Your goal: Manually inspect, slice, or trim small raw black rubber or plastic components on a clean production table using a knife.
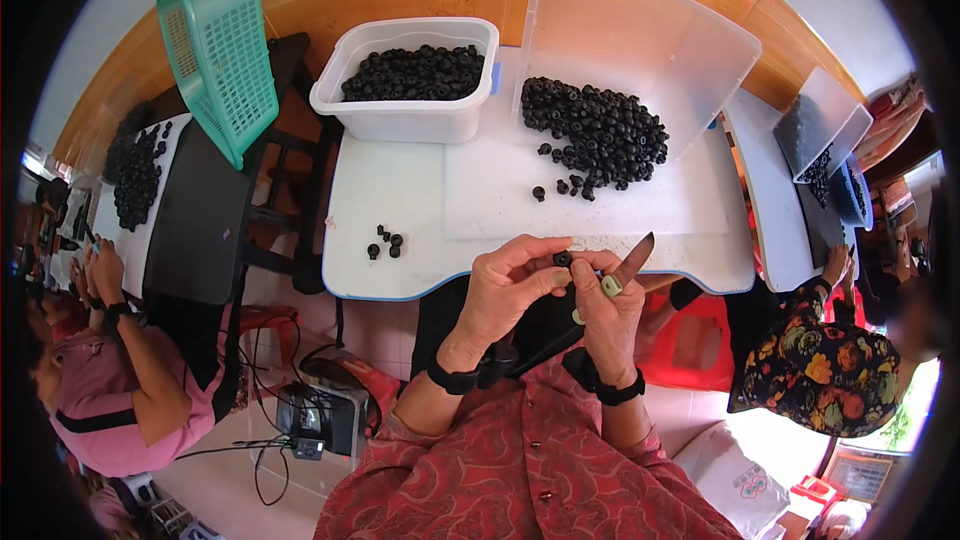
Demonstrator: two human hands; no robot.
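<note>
My left hand (505, 292) is closed, pinching a small round black part (563, 258) that looks like a rubber bushing, near the table's front edge. My right hand (612, 315) is closed around a small knife (633, 262); its blade points up and away to the right, and pieces of its pale green handle show between the fingers. The right fingertips meet the left ones at the black part. Beyond my hands, a heap of similar black parts (595, 130) spills from a clear plastic bin (640, 25) tipped on its side.
A white tub (415, 122) of black parts stands at the back left of the white table (400, 190). Several loose parts (388, 243) lie at front left. A green basket (225, 70) stands on end at far left. Two people (140, 390) (825, 365) sit at side tables.
</note>
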